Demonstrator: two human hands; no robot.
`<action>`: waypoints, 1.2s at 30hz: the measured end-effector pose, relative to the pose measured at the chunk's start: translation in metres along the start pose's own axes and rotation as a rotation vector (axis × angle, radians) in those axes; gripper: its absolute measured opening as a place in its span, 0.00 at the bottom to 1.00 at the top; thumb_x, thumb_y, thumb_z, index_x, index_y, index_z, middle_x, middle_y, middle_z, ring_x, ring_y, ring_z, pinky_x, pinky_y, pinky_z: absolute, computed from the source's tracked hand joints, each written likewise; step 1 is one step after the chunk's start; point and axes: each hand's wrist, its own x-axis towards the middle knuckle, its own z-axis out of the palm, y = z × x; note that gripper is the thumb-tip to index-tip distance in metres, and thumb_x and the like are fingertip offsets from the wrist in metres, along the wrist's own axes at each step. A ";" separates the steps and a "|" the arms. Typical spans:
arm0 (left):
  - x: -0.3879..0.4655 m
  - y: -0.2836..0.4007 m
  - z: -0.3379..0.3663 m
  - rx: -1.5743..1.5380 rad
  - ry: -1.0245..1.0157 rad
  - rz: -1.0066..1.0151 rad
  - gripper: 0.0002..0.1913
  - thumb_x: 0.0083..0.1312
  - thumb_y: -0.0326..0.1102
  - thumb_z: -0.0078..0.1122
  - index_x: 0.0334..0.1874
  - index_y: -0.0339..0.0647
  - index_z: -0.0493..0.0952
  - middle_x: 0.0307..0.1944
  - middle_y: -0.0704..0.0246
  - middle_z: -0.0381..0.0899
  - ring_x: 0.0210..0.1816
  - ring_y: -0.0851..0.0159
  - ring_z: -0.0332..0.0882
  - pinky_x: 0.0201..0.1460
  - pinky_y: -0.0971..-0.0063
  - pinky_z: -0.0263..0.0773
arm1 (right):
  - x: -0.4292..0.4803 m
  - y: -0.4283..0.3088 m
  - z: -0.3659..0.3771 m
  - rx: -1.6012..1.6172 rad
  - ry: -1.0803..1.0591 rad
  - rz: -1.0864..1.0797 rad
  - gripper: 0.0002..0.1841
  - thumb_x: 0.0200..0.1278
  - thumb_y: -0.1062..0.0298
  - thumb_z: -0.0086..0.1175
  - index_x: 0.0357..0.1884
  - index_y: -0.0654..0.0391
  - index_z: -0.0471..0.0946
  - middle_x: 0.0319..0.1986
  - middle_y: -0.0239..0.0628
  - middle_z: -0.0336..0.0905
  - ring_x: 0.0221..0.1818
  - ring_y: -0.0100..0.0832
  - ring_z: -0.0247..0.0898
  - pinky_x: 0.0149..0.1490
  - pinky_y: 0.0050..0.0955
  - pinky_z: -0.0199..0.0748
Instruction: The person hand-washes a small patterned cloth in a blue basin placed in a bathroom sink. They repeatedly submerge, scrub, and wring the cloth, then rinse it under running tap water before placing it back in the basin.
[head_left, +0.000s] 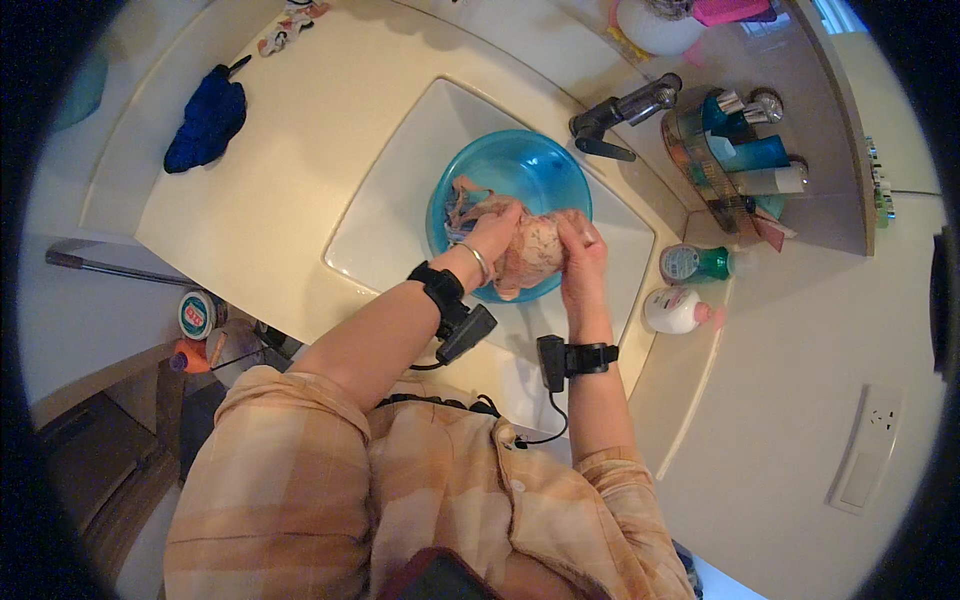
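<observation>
A pinkish, lace-patterned garment (534, 251) is held up between both hands over a blue plastic basin (574, 169), which stands in the white sink (390, 195). My left hand (496, 231) grips its left part, and my right hand (581, 236) pinches its right edge. More of the cloth hangs from my left hand into the basin's left side, beside some bluish fabric (459, 210). Water seems to lie in the basin, though its depth cannot be told. The fingers are partly hidden by the garment.
Behind the sink stands a dark faucet (622, 112). A green-capped bottle (694, 264) and a white pump bottle (675, 310) stand at the right. A wire basket (701, 161) holds several toiletries. Dark blue cloth (208, 120) lies on the counter (292, 165) at the left.
</observation>
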 end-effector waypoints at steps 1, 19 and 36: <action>0.006 -0.006 0.006 0.020 0.061 0.053 0.18 0.72 0.48 0.40 0.51 0.42 0.71 0.48 0.66 0.77 0.47 0.63 0.77 0.47 0.68 0.75 | -0.001 0.006 0.008 -0.044 0.043 -0.067 0.15 0.57 0.64 0.61 0.42 0.62 0.73 0.36 0.33 0.77 0.37 0.26 0.71 0.45 0.25 0.70; -0.014 0.008 0.032 0.513 0.245 0.671 0.15 0.66 0.39 0.50 0.38 0.32 0.77 0.34 0.59 0.81 0.35 0.63 0.78 0.40 0.68 0.72 | 0.014 0.013 0.004 -0.370 0.169 -0.120 0.17 0.68 0.57 0.50 0.43 0.64 0.76 0.35 0.37 0.79 0.39 0.26 0.72 0.45 0.25 0.70; -0.033 -0.007 0.021 0.837 -0.171 0.702 0.12 0.57 0.34 0.59 0.42 0.38 0.81 0.39 0.62 0.83 0.41 0.63 0.80 0.48 0.70 0.73 | 0.028 0.005 -0.036 -0.517 0.080 0.230 0.29 0.66 0.41 0.45 0.40 0.65 0.77 0.36 0.35 0.78 0.38 0.27 0.71 0.45 0.27 0.68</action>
